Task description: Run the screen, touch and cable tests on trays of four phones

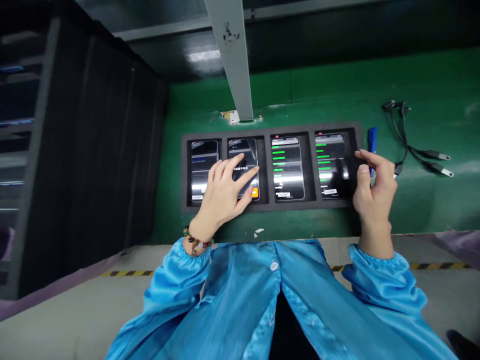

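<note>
Four phones lie face up in a dark foam tray (267,206) on the green bench. My left hand (227,192), with fingers spread, is over the second phone (243,147), whose screen shows white text and an orange button; it covers part of that screen. The far-left phone (198,175) has a mostly dark screen. Green lines of text show on the third phone (288,170) and the fourth phone (330,165). My right hand (376,185) is at the tray's right edge, thumb and index finger apart, holding nothing visible.
A blue marker (372,140) lies right of the tray, partly behind my right hand. Black cables (403,132) with plugs lie farther right. A grey metal post (234,65) rises behind the tray. A tall black rack (93,150) stands at the left.
</note>
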Demonstrator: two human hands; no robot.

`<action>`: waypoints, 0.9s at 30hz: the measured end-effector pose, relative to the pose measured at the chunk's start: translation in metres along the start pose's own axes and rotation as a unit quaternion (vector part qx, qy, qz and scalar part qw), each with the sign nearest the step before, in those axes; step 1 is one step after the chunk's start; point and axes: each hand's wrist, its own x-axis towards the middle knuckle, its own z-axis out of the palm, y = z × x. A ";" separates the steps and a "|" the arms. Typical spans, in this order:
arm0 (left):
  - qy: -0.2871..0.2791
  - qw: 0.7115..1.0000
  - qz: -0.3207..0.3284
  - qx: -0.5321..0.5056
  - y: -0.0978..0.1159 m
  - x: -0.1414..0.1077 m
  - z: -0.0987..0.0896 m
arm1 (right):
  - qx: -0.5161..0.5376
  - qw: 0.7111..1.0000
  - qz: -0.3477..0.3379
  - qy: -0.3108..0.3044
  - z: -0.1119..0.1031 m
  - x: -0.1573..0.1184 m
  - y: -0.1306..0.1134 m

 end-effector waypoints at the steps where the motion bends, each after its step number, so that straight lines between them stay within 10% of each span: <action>1: -0.001 1.000 -0.001 0.001 0.000 0.002 0.000 | 0.003 1.000 -0.001 0.002 0.000 0.000 0.000; 12: 0.093 0.987 -0.130 0.001 -0.021 -0.018 -0.008 | 0.002 1.000 0.007 0.008 0.000 0.000 -0.001; 27: 0.050 0.997 -0.038 -0.042 -0.016 -0.020 -0.005 | 0.001 1.000 0.023 0.006 0.001 -0.001 -0.001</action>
